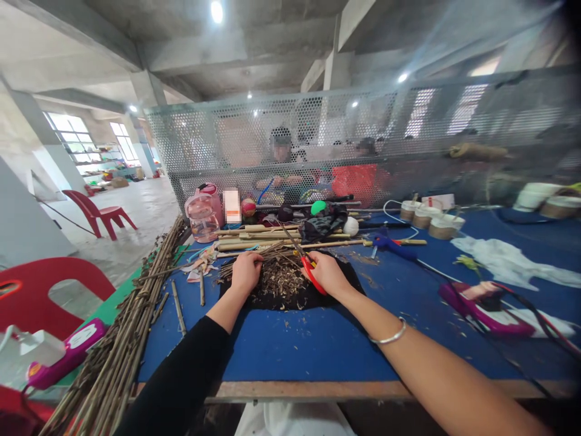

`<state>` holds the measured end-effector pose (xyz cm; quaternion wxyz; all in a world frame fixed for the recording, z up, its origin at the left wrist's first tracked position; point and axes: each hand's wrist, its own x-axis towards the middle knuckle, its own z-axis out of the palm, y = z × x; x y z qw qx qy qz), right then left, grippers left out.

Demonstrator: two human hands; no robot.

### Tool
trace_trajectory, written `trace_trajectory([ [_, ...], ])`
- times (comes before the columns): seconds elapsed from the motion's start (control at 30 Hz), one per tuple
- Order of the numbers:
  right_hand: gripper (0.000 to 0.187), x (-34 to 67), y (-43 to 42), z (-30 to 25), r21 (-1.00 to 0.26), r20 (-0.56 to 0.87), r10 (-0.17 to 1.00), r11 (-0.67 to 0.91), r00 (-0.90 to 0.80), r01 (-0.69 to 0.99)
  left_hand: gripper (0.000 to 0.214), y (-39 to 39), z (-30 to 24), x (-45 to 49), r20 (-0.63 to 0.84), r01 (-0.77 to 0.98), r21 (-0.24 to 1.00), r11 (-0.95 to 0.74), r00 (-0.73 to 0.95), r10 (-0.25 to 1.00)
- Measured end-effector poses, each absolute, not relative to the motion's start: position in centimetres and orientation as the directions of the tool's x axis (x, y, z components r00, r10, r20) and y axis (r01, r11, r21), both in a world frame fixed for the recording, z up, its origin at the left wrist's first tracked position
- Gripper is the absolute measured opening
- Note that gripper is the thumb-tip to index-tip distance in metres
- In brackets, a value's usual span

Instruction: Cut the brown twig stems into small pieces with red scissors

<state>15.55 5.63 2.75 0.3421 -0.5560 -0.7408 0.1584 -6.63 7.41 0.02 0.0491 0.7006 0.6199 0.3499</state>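
My left hand (246, 271) is closed on a bunch of thin dry twigs (272, 251) that lie across a black cloth (290, 297) on the blue table (318, 345). My right hand (327, 272) grips red-handled scissors (311, 269), their blades pointing up and left over the twigs. A heap of small cut twig bits (281, 281) lies on the cloth between my hands. A black sleeve covers my left arm. On my right wrist sits a silver bangle (389, 336).
Long sticks (131, 327) lie bundled along the table's left edge. Bamboo rods (272, 241), a pink jug (203, 215), tape rolls (431, 221), glue guns (481, 306) and white cloth (508, 260) lie about. Behind a mesh screen (318, 133) sit other people. Red chairs (97, 212) stand left.
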Motion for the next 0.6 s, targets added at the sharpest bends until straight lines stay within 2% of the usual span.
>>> trace_trajectory([
  [0.1,0.009,16.8,5.8,3.2,-0.617,0.335,0.923,0.368,-0.191,0.695,0.020,7.4,-0.1,-6.5,0.439,0.825,0.519,-0.225,-0.032,0.898],
  [0.2,0.008,17.8,5.8,4.0,-0.661,0.345,0.924,0.362,-0.162,0.657,0.018,7.2,-0.2,-6.2,0.443,0.779,0.582,-0.233,-0.063,0.894],
  [0.3,0.009,18.1,5.6,4.9,-0.768,0.287,0.944,0.330,-0.164,0.549,0.018,6.8,0.3,-6.1,0.481,0.780,0.579,-0.237,-0.092,0.872],
  [0.4,0.012,17.9,5.3,5.4,-0.908,0.156,0.961,0.231,-0.230,0.350,0.021,6.2,1.9,-6.0,0.609,0.779,0.571,-0.258,-0.192,0.770],
  [0.5,0.015,17.2,5.6,5.5,-0.969,0.083,0.966,0.135,-0.243,0.205,0.024,5.0,3.7,-4.7,0.663,0.649,0.676,-0.348,-0.331,0.671],
  [0.57,0.016,16.4,6.4,5.7,-0.990,0.079,0.975,0.101,-0.206,0.100,0.026,3.5,4.4,-2.6,0.611,0.470,0.775,-0.422,-0.385,0.692],
  [0.6,0.016,15.9,6.9,6.0,-0.994,0.088,0.980,0.097,-0.179,0.041,0.028,2.5,4.6,-1.2,0.552,0.350,0.828,-0.438,-0.375,0.744],
])
